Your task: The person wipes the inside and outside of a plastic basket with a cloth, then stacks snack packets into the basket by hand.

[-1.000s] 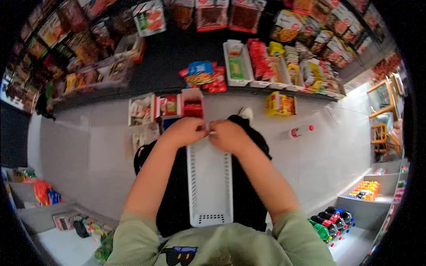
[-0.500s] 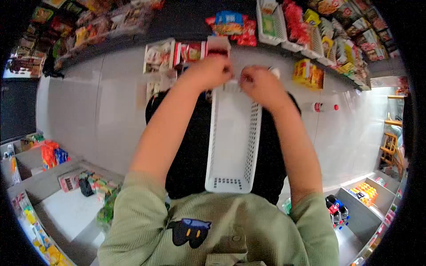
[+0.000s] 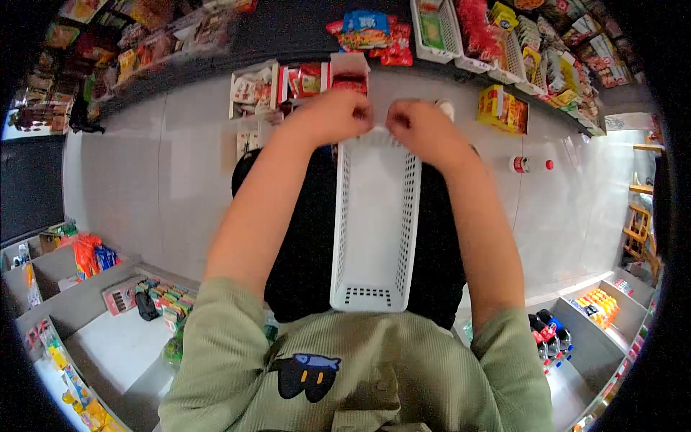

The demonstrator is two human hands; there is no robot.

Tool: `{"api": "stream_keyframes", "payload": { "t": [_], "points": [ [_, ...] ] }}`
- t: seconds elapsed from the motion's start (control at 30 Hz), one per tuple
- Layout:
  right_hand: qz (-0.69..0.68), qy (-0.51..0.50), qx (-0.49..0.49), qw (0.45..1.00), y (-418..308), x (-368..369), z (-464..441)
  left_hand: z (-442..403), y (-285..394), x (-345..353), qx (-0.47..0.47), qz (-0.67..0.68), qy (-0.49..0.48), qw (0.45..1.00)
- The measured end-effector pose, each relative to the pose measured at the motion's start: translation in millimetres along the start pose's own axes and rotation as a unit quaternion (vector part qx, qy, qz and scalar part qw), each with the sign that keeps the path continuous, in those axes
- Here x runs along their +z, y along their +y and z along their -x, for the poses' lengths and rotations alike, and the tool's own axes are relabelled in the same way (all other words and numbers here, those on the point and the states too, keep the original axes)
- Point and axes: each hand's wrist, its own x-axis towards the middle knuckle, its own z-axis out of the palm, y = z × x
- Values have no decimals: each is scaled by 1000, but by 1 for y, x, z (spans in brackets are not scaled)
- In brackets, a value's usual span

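A long white plastic basket point(image 3: 374, 216) with perforated sides rests lengthwise on my lap, its inside bare. Above its far left corner is my left hand point(image 3: 335, 117), fingers curled together. My right hand point(image 3: 425, 131) is curled in the same way over the far right corner. A small gap separates the two sets of fingertips, close to the basket's far rim. Whatever the fingers hold, if anything, is hidden. Just beyond my left hand stands an open red-and-white box point(image 3: 350, 72).
Boxes of packets point(image 3: 255, 92) stand on the floor at the far left. A yellow carton point(image 3: 502, 109) and a bottle with a red cap point(image 3: 529, 165) are to the right. Snack bags point(image 3: 367, 32) lie at the back, beside shelf baskets point(image 3: 436, 32). Compartments point(image 3: 108, 345) flank me.
Both hands stay curled at the basket's far end, with their fingertips slightly closer together. The view has shifted slightly; the basket stays on my lap.
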Motion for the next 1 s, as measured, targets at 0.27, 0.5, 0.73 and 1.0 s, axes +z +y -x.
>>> {"api": "stream_keyframes", "payload": {
  "t": [0.27, 0.5, 0.73, 1.0],
  "points": [
    [1, -40, -18, 999, 0, 3, 0, -3, 4, 4, -13, 19, 24, 999],
    [-23, -64, -22, 997, 2, 1, -9, -8, 4, 3, -9, 1, 5, 1000],
    [-104, -64, 5, 992, 32, 4, -63, -48, -33, -11, -50, 50, 79, 994],
    [-324, 61, 224, 917, 118, 44, -167, -134, -119, 3, -148, 126, 202, 960]
  ]
}}
